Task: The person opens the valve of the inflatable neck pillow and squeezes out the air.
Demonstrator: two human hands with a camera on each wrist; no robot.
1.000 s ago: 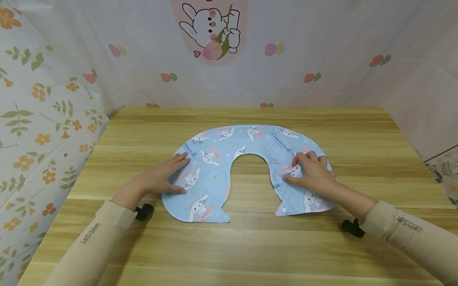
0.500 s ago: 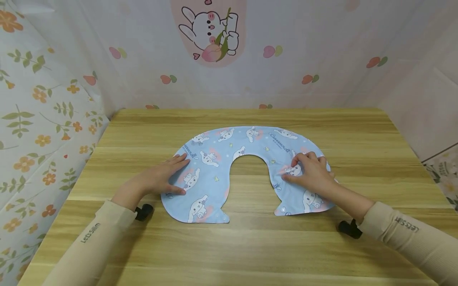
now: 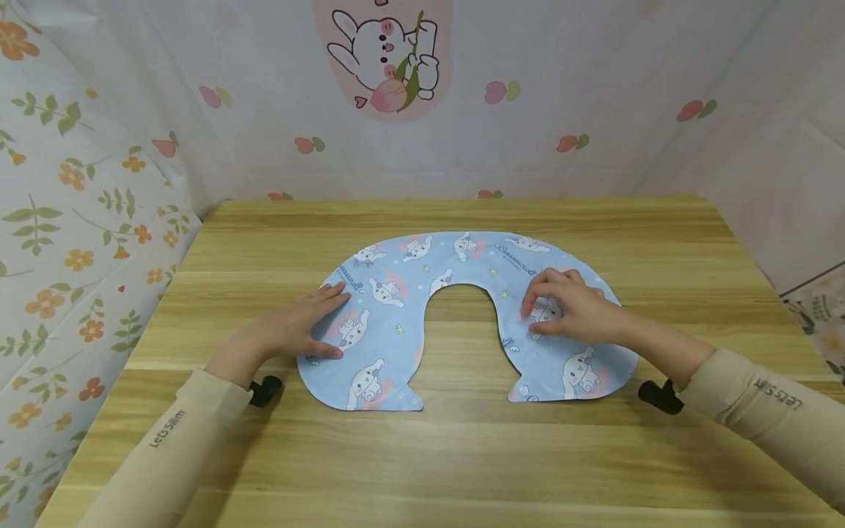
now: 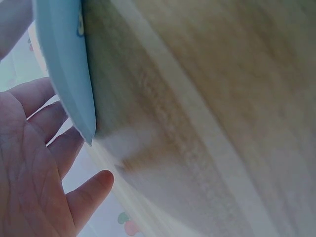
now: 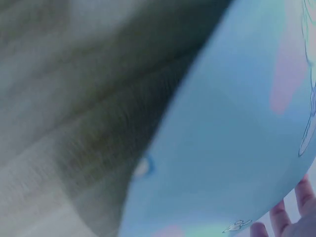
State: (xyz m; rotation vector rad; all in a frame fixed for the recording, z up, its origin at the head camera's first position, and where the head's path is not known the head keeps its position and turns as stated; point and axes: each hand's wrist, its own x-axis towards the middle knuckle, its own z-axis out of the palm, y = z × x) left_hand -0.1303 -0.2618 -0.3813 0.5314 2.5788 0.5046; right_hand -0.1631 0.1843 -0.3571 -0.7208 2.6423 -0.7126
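A light-blue U-shaped fabric piece (image 3: 455,257), printed with white long-eared characters, lies flat with its opening toward the person. My left hand (image 3: 290,326) rests on its left arm, fingers and thumb spread apart. Over the right arm of the U is my right hand (image 3: 574,304), fingers bent and thumb apart from them, nothing pinched between. In the left wrist view, the fabric edge (image 4: 66,64) crosses the fingers of the palm-side left hand (image 4: 29,163). Fingertips (image 5: 306,195) of the right hand show at the fabric's rim in the right wrist view.
The fabric lies on a wood-grain table (image 3: 462,469). Behind stands a white curtain (image 3: 554,66) with a rabbit print, and a flowered cloth (image 3: 72,220) hangs at the left. Black wrist mounts show below the left cuff (image 3: 266,391) and the right cuff (image 3: 660,397).
My right thumb and fingers have come off a pinched fold, and the hand has shifted slightly. The right arm of the fabric now spreads flatter and further right. The left hand stays put.
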